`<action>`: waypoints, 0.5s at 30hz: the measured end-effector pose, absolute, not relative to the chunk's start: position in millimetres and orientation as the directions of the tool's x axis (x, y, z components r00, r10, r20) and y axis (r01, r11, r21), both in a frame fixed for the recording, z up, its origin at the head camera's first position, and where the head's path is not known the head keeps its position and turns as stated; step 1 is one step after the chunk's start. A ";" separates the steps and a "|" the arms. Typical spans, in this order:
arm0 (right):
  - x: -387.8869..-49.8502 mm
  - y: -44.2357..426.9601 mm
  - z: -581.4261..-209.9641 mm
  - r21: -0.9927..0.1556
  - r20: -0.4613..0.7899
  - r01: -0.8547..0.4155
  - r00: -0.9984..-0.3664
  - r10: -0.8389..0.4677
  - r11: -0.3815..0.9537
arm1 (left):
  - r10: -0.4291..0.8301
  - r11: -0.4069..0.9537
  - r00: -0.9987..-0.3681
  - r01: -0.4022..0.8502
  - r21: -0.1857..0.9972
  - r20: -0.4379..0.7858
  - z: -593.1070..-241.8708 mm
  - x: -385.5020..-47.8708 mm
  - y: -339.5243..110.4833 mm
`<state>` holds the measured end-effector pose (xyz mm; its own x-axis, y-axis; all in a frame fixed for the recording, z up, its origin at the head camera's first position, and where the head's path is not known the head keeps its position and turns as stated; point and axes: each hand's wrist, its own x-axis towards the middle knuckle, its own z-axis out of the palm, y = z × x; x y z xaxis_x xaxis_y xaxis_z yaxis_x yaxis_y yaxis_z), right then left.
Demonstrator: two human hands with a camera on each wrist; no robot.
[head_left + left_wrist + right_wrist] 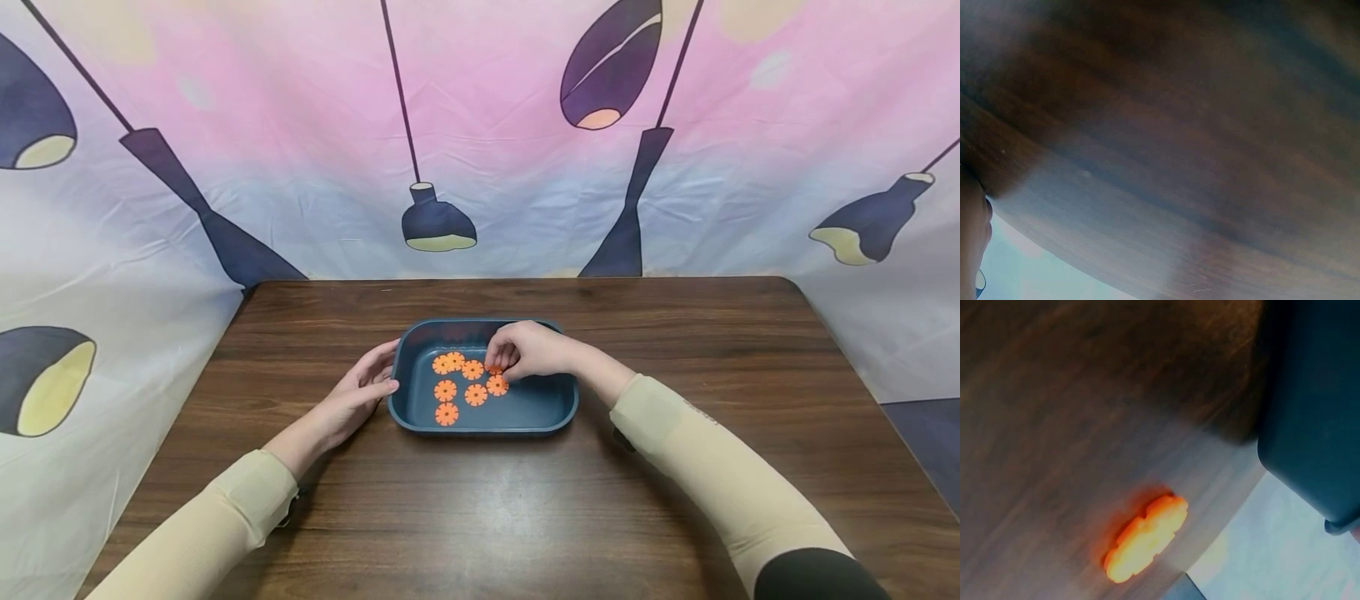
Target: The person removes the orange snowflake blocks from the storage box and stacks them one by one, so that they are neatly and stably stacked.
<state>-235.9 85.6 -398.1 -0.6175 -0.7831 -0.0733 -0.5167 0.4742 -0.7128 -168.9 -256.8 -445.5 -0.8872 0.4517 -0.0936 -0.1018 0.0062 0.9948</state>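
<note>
A dark blue-green rectangular tray (536, 408) lies on the table. Inside it are several flat orange notched discs (446, 413), mostly toward the left and middle, each with a small dark centre. My left hand (356, 396) grips the tray's left end, thumb at the rim and fingers along the outside. Over the tray's right half, my right hand (534, 350) pinches a partly hidden orange disc with curled fingers; the fingertips sit beside another disc (497, 384). In the right wrist view, one orange notched disc (1147, 537) shows against the wood outside the tray wall (1316, 425).
The brown wood-grain table (480, 517) extends around the tray on all sides. A fabric backdrop (315, 125) printed with dark lamps hangs behind and beside it. In the left wrist view only blurred tabletop (1166, 144), some backdrop and part of a hand appear.
</note>
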 end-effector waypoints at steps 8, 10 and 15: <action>-236.4 77.7 -401.2 -0.702 -0.113 -0.515 -0.602 -0.791 0.492 | 0.454 0.009 -0.885 -0.111 0.994 -0.103 -444.6 -169.0 -256.9; -236.4 76.3 -401.7 -0.701 -0.129 -0.510 -0.597 -0.792 0.499 | 0.455 0.008 -0.885 -0.111 0.994 -0.103 -444.7 -168.8 -256.9; -236.2 73.3 -401.6 -0.695 -0.183 -0.494 -0.581 -0.793 0.522 | 0.454 0.006 -0.885 -0.112 0.994 -0.102 -444.5 -168.8 -257.2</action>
